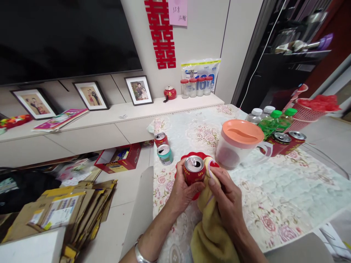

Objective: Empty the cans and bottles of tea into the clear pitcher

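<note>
Here, five cans (pixel 194 168), one cloth (pixel 211 233), one pitcher (pixel 241 135)

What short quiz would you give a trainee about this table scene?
1. True or false: the left hand holds a red can.
2. What does the right hand press against that can? A) yellow cloth B) sponge C) newspaper
3. What colour is the lid of the jug?

Key: 1 true; 2 A; 3 orange.
</note>
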Available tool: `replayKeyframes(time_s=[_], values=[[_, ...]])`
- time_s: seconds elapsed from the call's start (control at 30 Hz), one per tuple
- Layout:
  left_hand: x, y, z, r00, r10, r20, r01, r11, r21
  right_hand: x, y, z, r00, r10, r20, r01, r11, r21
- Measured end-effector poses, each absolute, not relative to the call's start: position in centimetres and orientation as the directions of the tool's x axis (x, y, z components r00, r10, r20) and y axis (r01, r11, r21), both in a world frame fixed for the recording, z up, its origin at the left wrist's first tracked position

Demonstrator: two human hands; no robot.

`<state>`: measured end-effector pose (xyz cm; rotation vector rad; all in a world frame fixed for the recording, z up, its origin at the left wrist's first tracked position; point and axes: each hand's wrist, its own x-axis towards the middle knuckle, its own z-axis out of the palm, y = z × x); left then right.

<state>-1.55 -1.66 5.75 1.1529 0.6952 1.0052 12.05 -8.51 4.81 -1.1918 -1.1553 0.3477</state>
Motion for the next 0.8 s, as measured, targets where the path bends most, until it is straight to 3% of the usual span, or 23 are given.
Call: replayKeyframes(time_s=[0.33, 0.53, 0.8], values=[[-1.1, -3.3, 5.8, 0.497, 0.867, -0.042, -0.335, 0.236, 0.912, 11.8, -8.4, 3.6, 0.346, 0.635, 0.69, 0.526, 0.478, -0.704], [-1.3, -4.2, 6.0, 0.518, 0.854, 0.054, -0.309, 0.128, 0.942, 11.4, -8.2, 3.5, 0.294, 0.669, 0.682, 0.587, 0.436, -0.682], [-1.4, -4.7, 5.3, 0.342, 0.939, 0.031, -0.24, 0.055, 0.969, 11.0, -8.2, 3.1, 0.308, 0.714, 0.629, 0.544, 0.41, -0.732]])
